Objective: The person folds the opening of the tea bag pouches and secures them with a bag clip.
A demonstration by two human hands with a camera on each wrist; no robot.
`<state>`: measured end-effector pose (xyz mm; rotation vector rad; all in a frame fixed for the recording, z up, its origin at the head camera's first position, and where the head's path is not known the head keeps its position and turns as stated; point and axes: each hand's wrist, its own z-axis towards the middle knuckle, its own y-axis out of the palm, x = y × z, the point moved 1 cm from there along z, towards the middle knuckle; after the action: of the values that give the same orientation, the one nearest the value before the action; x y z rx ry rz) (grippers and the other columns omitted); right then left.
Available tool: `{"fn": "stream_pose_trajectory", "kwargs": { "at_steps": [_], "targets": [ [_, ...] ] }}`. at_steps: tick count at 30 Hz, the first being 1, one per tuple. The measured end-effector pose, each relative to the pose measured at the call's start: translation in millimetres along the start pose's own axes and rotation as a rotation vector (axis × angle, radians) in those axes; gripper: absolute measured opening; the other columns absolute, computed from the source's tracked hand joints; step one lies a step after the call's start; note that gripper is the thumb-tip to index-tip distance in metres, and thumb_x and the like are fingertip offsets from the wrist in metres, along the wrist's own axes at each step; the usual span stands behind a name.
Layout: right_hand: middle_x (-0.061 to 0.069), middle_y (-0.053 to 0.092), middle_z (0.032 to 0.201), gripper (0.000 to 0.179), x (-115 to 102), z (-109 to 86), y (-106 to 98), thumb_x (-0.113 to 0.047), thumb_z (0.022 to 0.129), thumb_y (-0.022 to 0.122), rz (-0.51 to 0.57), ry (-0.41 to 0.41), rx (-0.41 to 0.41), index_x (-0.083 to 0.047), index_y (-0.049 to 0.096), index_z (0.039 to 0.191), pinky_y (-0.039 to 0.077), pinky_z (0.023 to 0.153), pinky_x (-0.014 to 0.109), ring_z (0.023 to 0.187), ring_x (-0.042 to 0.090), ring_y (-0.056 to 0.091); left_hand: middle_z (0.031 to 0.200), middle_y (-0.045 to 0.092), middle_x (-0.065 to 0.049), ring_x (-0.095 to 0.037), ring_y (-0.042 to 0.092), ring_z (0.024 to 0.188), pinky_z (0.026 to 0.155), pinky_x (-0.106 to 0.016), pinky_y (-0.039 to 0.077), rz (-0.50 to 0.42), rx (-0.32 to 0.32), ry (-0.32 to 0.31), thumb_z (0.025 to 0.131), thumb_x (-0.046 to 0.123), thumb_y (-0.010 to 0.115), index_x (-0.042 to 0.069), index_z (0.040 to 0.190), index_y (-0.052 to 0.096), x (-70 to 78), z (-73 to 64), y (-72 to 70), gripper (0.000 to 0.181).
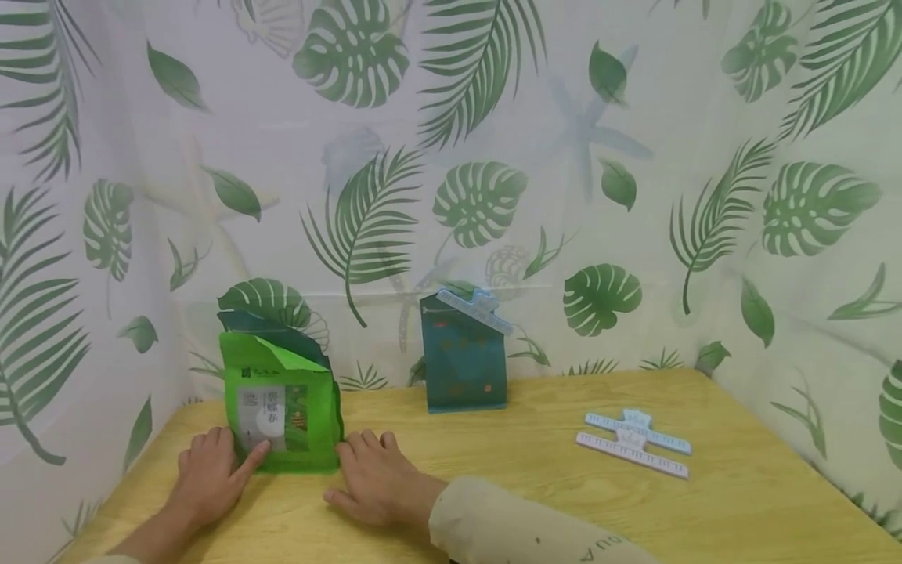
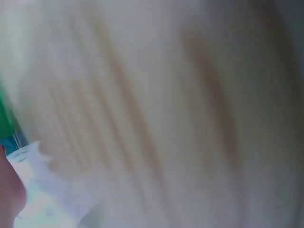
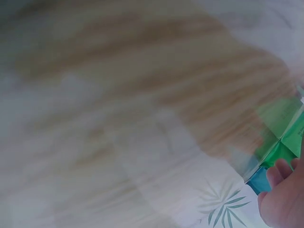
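Observation:
A bright green tea pouch (image 1: pixel 320 407) with a grey label stands upright at the table's left, its top edge slanting down to the right. My left hand (image 1: pixel 204 478) lies at its lower left side, the thumb reaching across the front of the pouch. At the lower right corner, my right hand (image 1: pixel 377 478) has its relaxed fingers against the side, thumb low near the tabletop. Directly behind the green pouch shows the top of a dark teal pouch (image 1: pixel 296 337); its lower part is hidden. The right wrist view catches the right hand's fingertips (image 3: pixel 280 173) beside green and teal surfaces.
Farther back stands another teal pouch (image 1: pixel 465 368) with a light blue bag clip (image 1: pixel 475 308) slanted across its top. On the right, a blue clip (image 1: pixel 637 431) and a pinkish clip (image 1: pixel 633 454) lie on the wooden table (image 1: pixel 535 501). Leaf-printed cloth (image 1: pixel 493 102) surrounds it.

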<state>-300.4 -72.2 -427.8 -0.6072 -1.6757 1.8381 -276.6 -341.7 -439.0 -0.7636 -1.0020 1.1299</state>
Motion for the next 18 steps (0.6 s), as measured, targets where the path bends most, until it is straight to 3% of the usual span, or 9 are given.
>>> {"fn": "stream_pose_trajectory", "kwargs": {
  "at_steps": [6, 13, 18],
  "targets": [
    [-0.001, 0.047, 0.14, 0.062, 2, -6.0, 0, -0.062, 0.102, 0.032, -0.01, 0.014, -0.004, -0.016, 0.044, 0.142, 0.035, 0.099, 0.037, 0.121, 0.015, 0.044, 0.098, 0.055, -0.023, -0.043, 0.049, 0.099, 0.081, -0.056, 0.036, 0.026, 0.04, 0.02, 0.102, 0.052, 0.047, -0.01, 0.102, 0.051, 6.5, -0.7, 6.1, 0.063],
    [0.0, 0.049, 0.132, 0.059, 9, -16.5, -3, -0.058, 0.103, 0.033, -0.041, 0.014, 0.002, -0.014, 0.046, 0.14, 0.034, 0.092, 0.035, 0.112, 0.015, 0.044, 0.104, 0.055, -0.027, -0.044, 0.048, 0.102, 0.082, -0.057, 0.035, 0.06, 0.025, 0.015, 0.102, 0.055, 0.043, -0.015, 0.111, 0.049, 19.5, 0.2, 13.3, 0.071],
    [0.001, 0.051, 0.127, 0.055, 17, -21.9, -3, -0.056, 0.104, 0.035, -0.054, 0.024, 0.024, -0.013, 0.048, 0.136, 0.034, 0.092, 0.036, 0.108, 0.016, 0.043, 0.103, 0.054, -0.026, -0.042, 0.048, 0.101, 0.082, -0.055, 0.035, 0.09, 0.052, 0.028, 0.102, 0.056, 0.044, -0.012, 0.105, 0.051, 30.1, 1.7, 17.6, 0.068]
  ]
}}
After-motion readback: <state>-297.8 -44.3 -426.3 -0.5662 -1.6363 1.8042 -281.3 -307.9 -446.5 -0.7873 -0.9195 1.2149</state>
